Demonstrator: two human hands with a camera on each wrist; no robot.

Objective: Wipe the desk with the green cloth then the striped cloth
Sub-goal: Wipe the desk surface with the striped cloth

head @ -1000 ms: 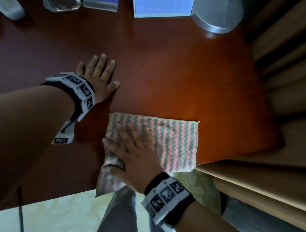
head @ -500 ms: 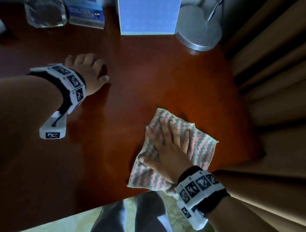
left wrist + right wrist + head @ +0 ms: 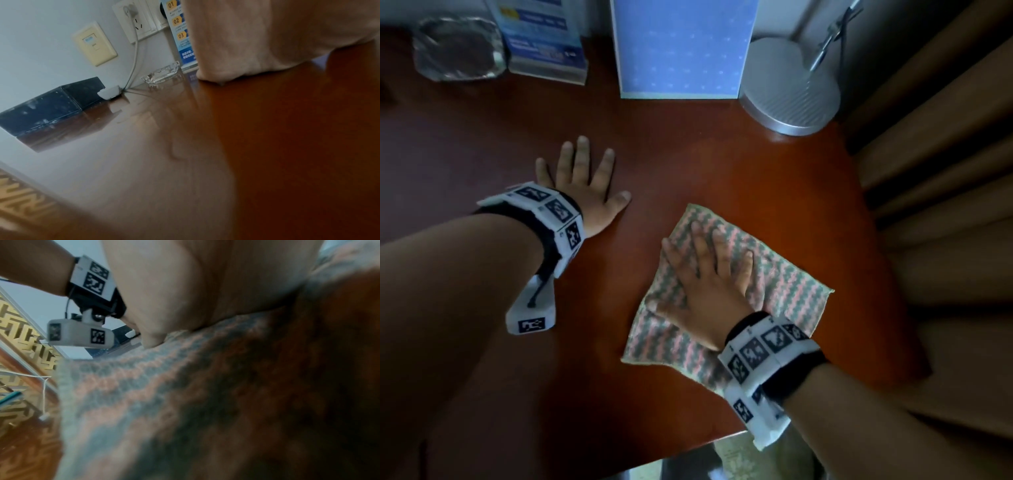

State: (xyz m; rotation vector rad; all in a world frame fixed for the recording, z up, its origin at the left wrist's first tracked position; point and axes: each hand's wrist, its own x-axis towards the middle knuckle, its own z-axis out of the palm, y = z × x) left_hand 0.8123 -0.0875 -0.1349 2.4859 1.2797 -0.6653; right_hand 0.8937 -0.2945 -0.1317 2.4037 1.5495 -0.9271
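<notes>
A pink-and-green striped cloth (image 3: 787, 291) lies flat on the reddish-brown desk (image 3: 722, 164), near its right edge. My right hand (image 3: 709, 270) presses flat on the cloth with straight, spread fingers. The right wrist view shows the same cloth (image 3: 164, 394) close up under my palm (image 3: 205, 280). My left hand (image 3: 585, 178) rests flat on the bare desk to the left of the cloth, fingers straight. In the left wrist view my left palm (image 3: 257, 32) lies on the desk (image 3: 267, 146). No green cloth is in view.
Along the back of the desk stand a glass ashtray (image 3: 458, 51), a blue leaflet holder (image 3: 544, 37), a blue card (image 3: 681, 48) and a round metal lamp base (image 3: 791, 92). A black box (image 3: 51, 105) sits far left by the wall. Brown curtains (image 3: 945, 171) hang beyond the desk's right edge.
My right hand has slid the striped cloth from the front edge to the right and away from me. My left hand, curled half a second ago, lies flat again.
</notes>
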